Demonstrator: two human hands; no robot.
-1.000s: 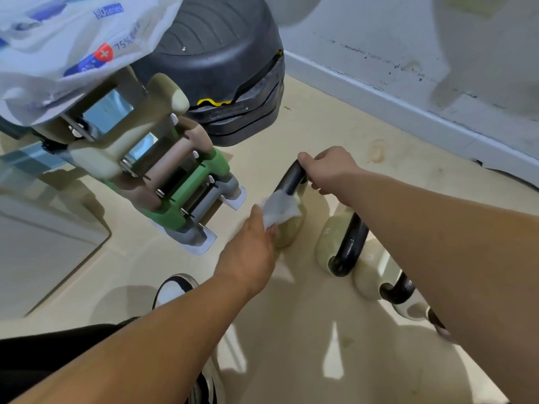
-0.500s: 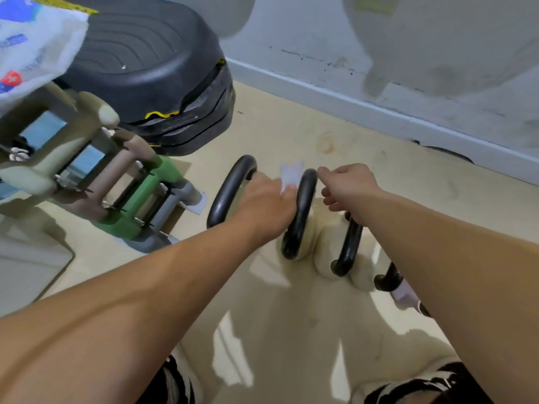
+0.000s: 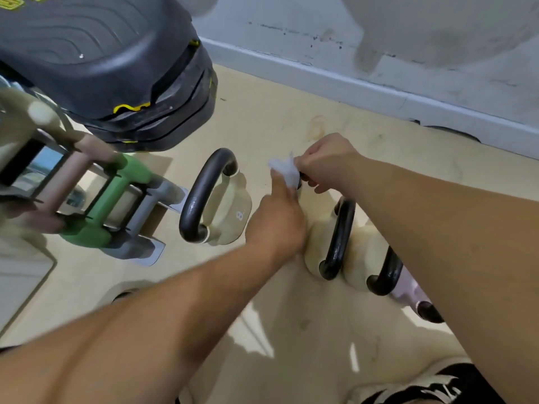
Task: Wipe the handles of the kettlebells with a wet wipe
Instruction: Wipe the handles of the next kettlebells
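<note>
The left forearm [image 3: 145,330] and right forearm [image 3: 452,228] are bare along their whole visible length, as are the left hand [image 3: 274,225] and right hand [image 3: 323,161]. At the bottom edge, under the right forearm, shows a black worn piece [image 3: 423,386] with pale streaks. Whether it is a shoe or cloth cannot be told.

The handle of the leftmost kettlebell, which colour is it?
The handle is glossy black; the head view shows it clearly.

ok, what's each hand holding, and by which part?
Left hand pinches the wet wipe by its near end, against a kettlebell handle; right hand grips that handle's far end.
</note>
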